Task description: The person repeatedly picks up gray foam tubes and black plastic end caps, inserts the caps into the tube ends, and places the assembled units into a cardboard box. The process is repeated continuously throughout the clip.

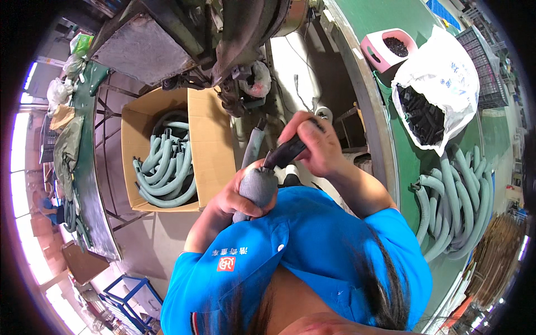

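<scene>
In front of my chest, my left hand (pixel 239 196) is wrapped round a grey-green foam-covered tube (pixel 258 187), with its end toward me. A second foam length (pixel 254 146) with a dark tip rises beyond that hand; whether both belong to one bent tube is hidden. My right hand (pixel 321 146) is closed on a dark, flat-sided black piece (pixel 286 153), held slantwise. The piece's lower end meets the tube's end, where a small dark tip shows. How far they overlap I cannot tell.
An open cardboard box (pixel 215 151) at left holds several bent foam tubes (pixel 164 167). Machinery (pixel 245 39) stands ahead. On the green bench (pixel 363 19) at right are a pink scoop-shaped container (pixel 373 51), a white sack (pixel 441 72) of black pieces and a pile of foam tubes (pixel 455 201).
</scene>
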The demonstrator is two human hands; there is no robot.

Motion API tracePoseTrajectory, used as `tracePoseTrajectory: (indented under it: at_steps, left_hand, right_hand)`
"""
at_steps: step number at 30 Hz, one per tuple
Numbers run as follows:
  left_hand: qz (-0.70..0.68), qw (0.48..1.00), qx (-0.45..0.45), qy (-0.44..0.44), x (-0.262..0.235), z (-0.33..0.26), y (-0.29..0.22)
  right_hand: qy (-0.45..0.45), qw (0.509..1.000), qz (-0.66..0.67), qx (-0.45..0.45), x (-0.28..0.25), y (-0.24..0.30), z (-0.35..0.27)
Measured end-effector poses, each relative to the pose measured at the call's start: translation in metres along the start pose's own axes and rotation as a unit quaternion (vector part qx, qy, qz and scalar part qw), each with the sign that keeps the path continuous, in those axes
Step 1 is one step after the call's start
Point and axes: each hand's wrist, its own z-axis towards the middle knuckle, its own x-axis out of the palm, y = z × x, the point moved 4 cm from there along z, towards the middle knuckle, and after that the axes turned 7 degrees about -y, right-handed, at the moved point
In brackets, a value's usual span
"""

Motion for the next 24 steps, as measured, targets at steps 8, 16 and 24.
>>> tracePoseTrajectory:
  at_steps: [8,16,24]
  left_hand:
    - [-0.033,0.999,0.003,-0.002,-0.003,-0.007,-0.001]
    - [-0.006,1.0,0.0,0.019,-0.006,-0.01,0.013]
    - [-0.066,0.998,0.005,0.014,-0.003,-0.011,0.008]
  right_hand:
    - [-0.022,0.994,0.11,0.016,0.006,-0.01,0.013]
    - [0.08,0.993,0.036,0.081,0.027,-0.011,0.013]
    - [0.073,0.991,0.008,0.11,0.03,-0.019,0.005]
